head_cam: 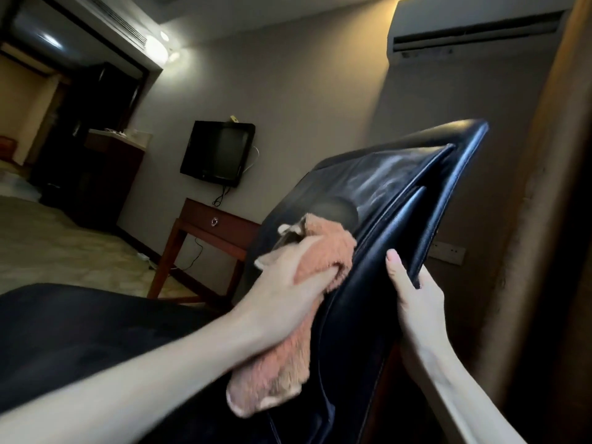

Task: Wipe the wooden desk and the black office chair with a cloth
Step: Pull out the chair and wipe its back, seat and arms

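The black office chair [394, 200] fills the middle of the view, its leather backrest tilted and streaked with damp wipe marks near the top. My left hand [288, 283] presses a fluffy orange cloth [320, 248] against the front of the backrest; the cloth's loose end hangs down below my wrist. My right hand [413, 299] grips the backrest's right edge, thumb on the front, fingers hidden behind it. The chair's dark seat [80, 331] lies at the lower left.
A small wooden desk [205, 229] with one drawer stands against the far wall, under a wall-mounted television [217, 153], cables trailing on the floor. A dark cabinet [96, 174] stands further left. A wall corner rises close on the right, an air conditioner [474, 30] above.
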